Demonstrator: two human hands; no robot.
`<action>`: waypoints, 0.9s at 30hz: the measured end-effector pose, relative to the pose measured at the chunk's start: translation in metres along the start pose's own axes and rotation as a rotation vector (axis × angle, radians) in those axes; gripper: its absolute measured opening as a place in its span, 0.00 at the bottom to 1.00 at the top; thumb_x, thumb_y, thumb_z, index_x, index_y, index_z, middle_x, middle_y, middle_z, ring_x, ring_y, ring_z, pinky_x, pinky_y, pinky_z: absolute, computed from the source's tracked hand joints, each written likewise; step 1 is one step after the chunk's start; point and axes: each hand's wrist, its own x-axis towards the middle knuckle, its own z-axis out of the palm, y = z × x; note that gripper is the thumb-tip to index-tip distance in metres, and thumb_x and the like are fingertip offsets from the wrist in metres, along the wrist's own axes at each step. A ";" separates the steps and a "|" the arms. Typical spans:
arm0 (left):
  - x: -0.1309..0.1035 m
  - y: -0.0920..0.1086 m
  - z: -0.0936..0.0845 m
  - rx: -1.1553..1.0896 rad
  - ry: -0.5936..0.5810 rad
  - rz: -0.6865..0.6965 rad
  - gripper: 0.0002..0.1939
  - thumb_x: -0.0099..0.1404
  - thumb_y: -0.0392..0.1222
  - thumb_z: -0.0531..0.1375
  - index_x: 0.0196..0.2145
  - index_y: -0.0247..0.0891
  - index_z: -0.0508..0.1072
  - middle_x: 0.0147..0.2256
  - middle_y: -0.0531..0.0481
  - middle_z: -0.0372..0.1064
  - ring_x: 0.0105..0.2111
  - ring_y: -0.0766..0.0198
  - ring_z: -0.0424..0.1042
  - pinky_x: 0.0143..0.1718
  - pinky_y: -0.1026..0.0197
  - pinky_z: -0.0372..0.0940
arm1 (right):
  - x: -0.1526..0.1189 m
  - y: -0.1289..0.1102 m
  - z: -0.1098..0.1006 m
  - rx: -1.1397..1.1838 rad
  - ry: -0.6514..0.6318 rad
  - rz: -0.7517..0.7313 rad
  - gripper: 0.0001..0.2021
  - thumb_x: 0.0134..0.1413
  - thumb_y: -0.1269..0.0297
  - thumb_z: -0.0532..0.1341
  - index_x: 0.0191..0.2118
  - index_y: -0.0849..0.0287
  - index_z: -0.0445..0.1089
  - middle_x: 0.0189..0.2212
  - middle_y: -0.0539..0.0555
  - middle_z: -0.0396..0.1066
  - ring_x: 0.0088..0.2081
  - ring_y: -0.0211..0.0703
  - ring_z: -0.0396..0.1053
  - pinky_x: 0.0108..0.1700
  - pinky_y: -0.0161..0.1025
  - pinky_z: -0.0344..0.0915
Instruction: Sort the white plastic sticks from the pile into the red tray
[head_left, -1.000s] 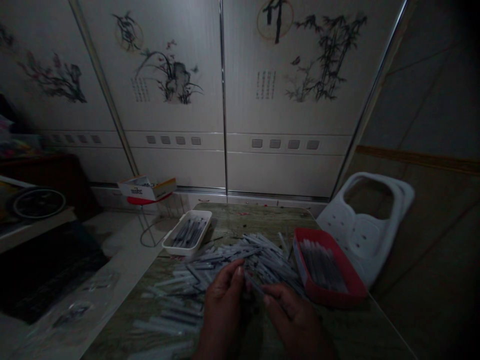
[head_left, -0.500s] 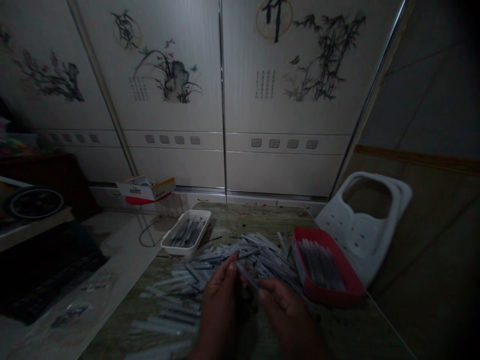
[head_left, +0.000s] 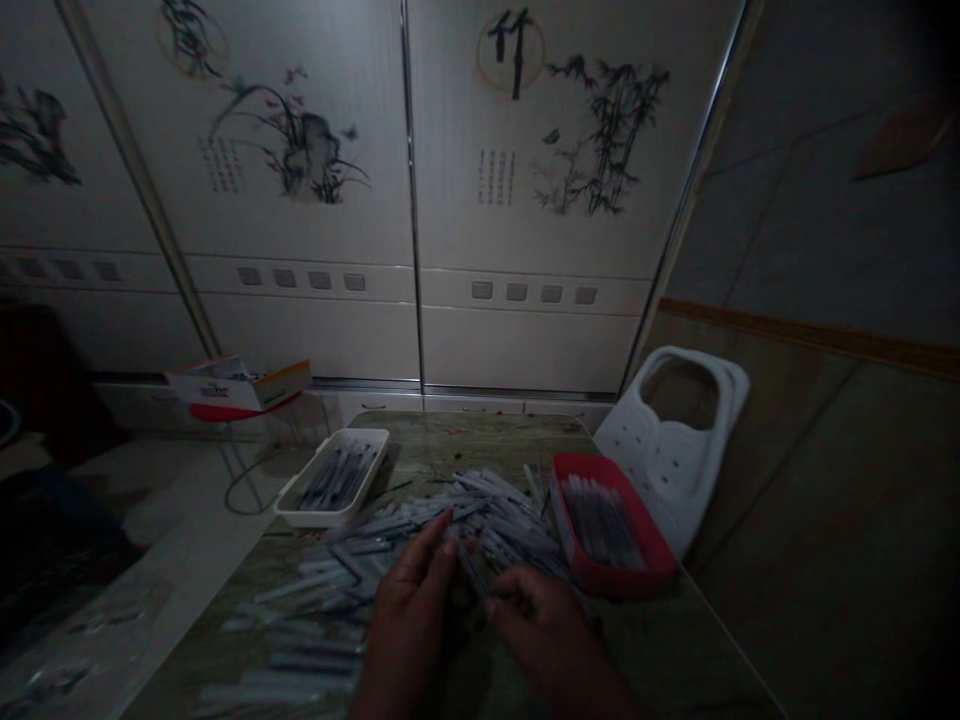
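Note:
Between my two hands is a slim greyish pen-like stick [head_left: 471, 570], held at a slant. My left hand [head_left: 412, 605] grips its far end between thumb and fingers. Its near end is pinched by my right hand [head_left: 541, 622]. Just beyond both hands spreads a loose heap of similar pale and grey sticks [head_left: 499, 505] on the table. More of them lie in rows left of my left hand. Dim light and blur hide their finer details.
A white tray [head_left: 319, 518] of dark sticks stands at the table's back left. At the right, a red box [head_left: 626, 582] holds upright-leaning sticks. A white chair [head_left: 667, 450] stands behind it. Left of the table, an open carton [head_left: 240, 390] sits on a red stool [head_left: 247, 410].
The view has turned right, so the table and everything on it appear further left. Both hands still hold the stick, with little change in their grip.

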 end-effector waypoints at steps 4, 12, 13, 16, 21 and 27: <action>-0.004 0.011 0.005 -0.061 0.036 -0.030 0.35 0.55 0.55 0.70 0.59 0.44 0.72 0.42 0.46 0.79 0.40 0.56 0.78 0.38 0.61 0.69 | 0.001 -0.002 -0.016 -0.094 0.132 0.005 0.10 0.56 0.59 0.60 0.33 0.58 0.75 0.29 0.52 0.75 0.32 0.46 0.72 0.33 0.38 0.64; 0.003 0.011 -0.004 -0.032 0.154 -0.013 0.29 0.55 0.56 0.69 0.51 0.40 0.76 0.41 0.44 0.79 0.41 0.55 0.77 0.39 0.59 0.69 | 0.026 0.016 -0.097 -0.383 0.429 0.038 0.16 0.58 0.57 0.58 0.45 0.59 0.75 0.37 0.57 0.79 0.36 0.48 0.76 0.34 0.38 0.67; 0.005 0.011 -0.005 -0.031 0.154 -0.011 0.29 0.55 0.56 0.69 0.51 0.40 0.76 0.41 0.45 0.79 0.41 0.55 0.77 0.40 0.59 0.69 | 0.031 0.022 -0.109 -0.485 0.461 0.056 0.16 0.58 0.57 0.57 0.46 0.59 0.75 0.38 0.57 0.79 0.37 0.47 0.77 0.35 0.38 0.67; 0.007 0.010 -0.007 -0.039 0.166 -0.016 0.30 0.53 0.57 0.70 0.49 0.39 0.77 0.39 0.45 0.79 0.40 0.55 0.77 0.39 0.59 0.68 | 0.044 0.037 -0.138 -0.590 0.493 0.095 0.13 0.56 0.61 0.59 0.43 0.58 0.75 0.36 0.58 0.79 0.37 0.48 0.76 0.35 0.38 0.64; 0.009 0.007 -0.010 -0.046 0.165 0.000 0.29 0.53 0.58 0.69 0.48 0.39 0.77 0.38 0.46 0.78 0.40 0.55 0.76 0.39 0.59 0.68 | 0.052 0.054 -0.156 -0.698 0.485 0.134 0.07 0.54 0.63 0.61 0.35 0.58 0.76 0.31 0.58 0.78 0.33 0.47 0.74 0.33 0.38 0.58; 0.014 0.001 -0.015 -0.041 0.174 0.019 0.30 0.54 0.59 0.69 0.50 0.39 0.76 0.40 0.45 0.78 0.41 0.56 0.76 0.42 0.58 0.66 | 0.050 0.063 -0.158 -0.708 0.466 0.150 0.09 0.57 0.61 0.58 0.34 0.58 0.75 0.30 0.57 0.77 0.33 0.47 0.74 0.33 0.38 0.58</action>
